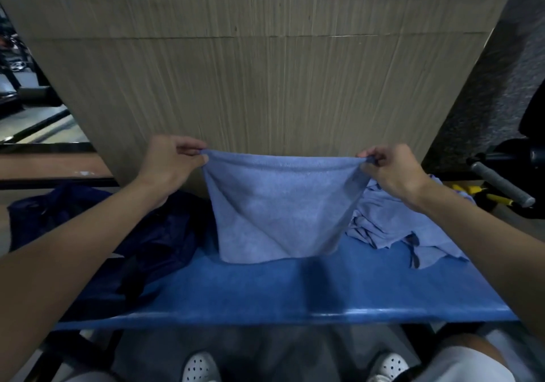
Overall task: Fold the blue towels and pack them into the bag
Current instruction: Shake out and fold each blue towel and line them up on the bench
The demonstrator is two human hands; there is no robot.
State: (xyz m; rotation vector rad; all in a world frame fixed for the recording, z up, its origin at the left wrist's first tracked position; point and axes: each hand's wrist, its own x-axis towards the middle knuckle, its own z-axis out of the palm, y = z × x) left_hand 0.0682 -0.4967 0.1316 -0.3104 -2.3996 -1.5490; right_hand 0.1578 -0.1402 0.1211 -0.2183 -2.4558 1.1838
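On the left of the bench (295, 290) a dark bag (141, 234) lies slumped, close by for packing. Next along, the left hand (168, 166) pinches one top corner of a towel (280, 204), fingers (191, 148) closed tight on the cloth. The towel hangs stretched between both hands, its lower edge touching the bench, I'd guess to square it before folding. The right hand (392, 172) pinches the other corner the same way. Past it, a heap (398, 222) of unfolded towels waits at the right end, so most of the job looks undone.
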